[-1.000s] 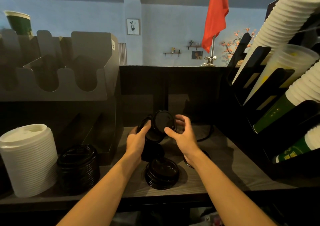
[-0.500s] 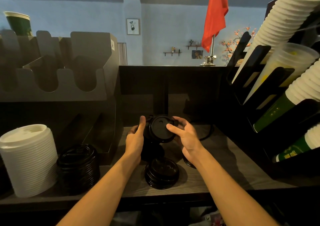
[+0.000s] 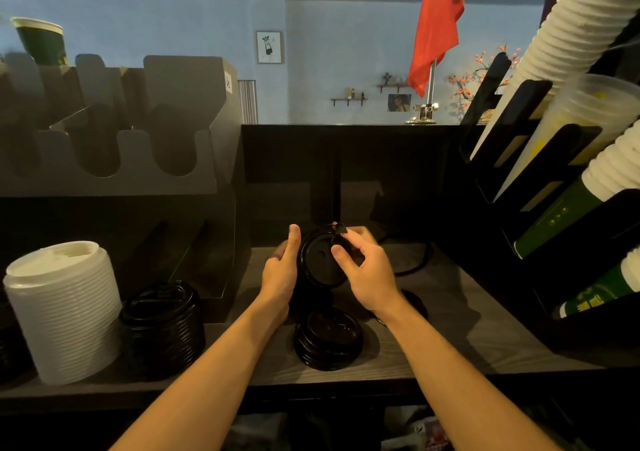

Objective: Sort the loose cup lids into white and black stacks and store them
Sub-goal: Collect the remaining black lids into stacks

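Observation:
Both hands hold a stack of black lids [image 3: 318,260] above the wooden counter [image 3: 450,340], tilted so its top faces me. My left hand [image 3: 282,274] grips its left side, thumb up along the rim. My right hand [image 3: 363,270] pinches the small tab at the top lid's upper right edge. A short pile of black lids [image 3: 327,338] sits on the counter just below. Behind my right wrist a single black lid [image 3: 412,307] lies flat, partly hidden. At left stand a tall white lid stack [image 3: 64,308] and a black lid stack [image 3: 161,322].
A grey slotted lid organizer [image 3: 114,153] rises at back left with a green cup [image 3: 41,40] on top. A black rack [image 3: 554,173] with leaning cup sleeves fills the right side. A black cable [image 3: 420,260] loops on the counter behind my hands.
The held lid stack has come down toward the counter and tilted more toward me. My right hand's fingers moved from the rim to the tab on top.

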